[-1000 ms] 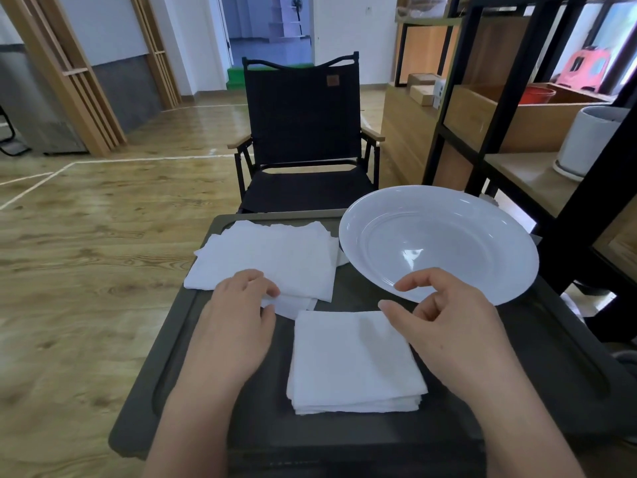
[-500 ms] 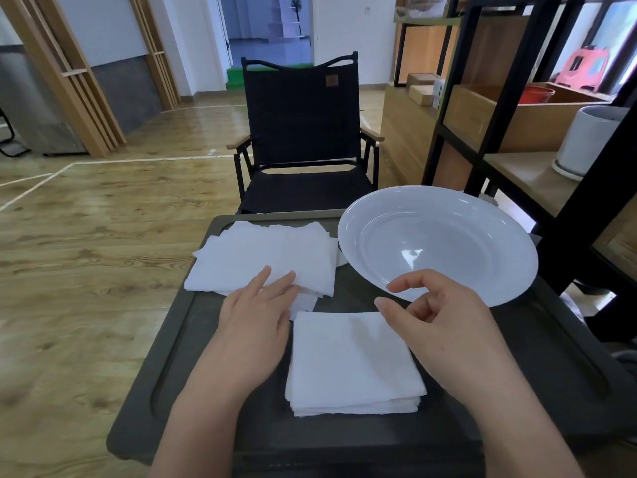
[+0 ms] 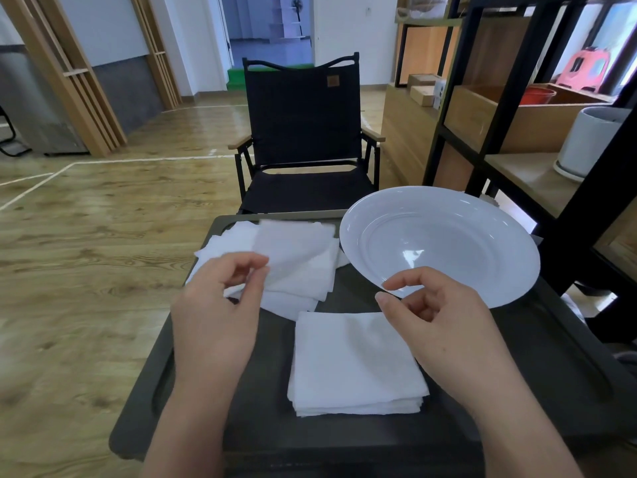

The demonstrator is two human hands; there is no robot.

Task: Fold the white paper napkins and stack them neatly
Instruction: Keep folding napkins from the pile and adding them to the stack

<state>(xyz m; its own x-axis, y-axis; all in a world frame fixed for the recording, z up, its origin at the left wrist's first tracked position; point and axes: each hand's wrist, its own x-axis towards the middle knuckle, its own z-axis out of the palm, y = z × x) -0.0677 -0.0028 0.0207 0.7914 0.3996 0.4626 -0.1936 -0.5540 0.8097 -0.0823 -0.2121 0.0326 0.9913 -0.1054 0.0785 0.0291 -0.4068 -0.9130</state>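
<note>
My left hand [image 3: 215, 315] pinches one thin napkin sheet [image 3: 293, 248] btwn thumb and fingertips, lifting it off the loose napkin pile [image 3: 296, 288] at the tray's far left; the sheet looks blurred and stands up over the pile. My right hand [image 3: 437, 326] hovers w/ fingers loosely curled, thumb and forefinger apart, holding nothing, over the near rim of the white plate [image 3: 441, 243] and the far right corner of the folded stack. That folded napkin stack [image 3: 355, 363] sits squared up in the middle of the dark tray [image 3: 537, 367], just nearer me than the loose pile, edges fairly even. Plate sits at the tray's far right, beside the pile. Black folding chair [image 3: 303, 132] beyond the tray, shelf unit [image 3: 510, 108] to the right.
</note>
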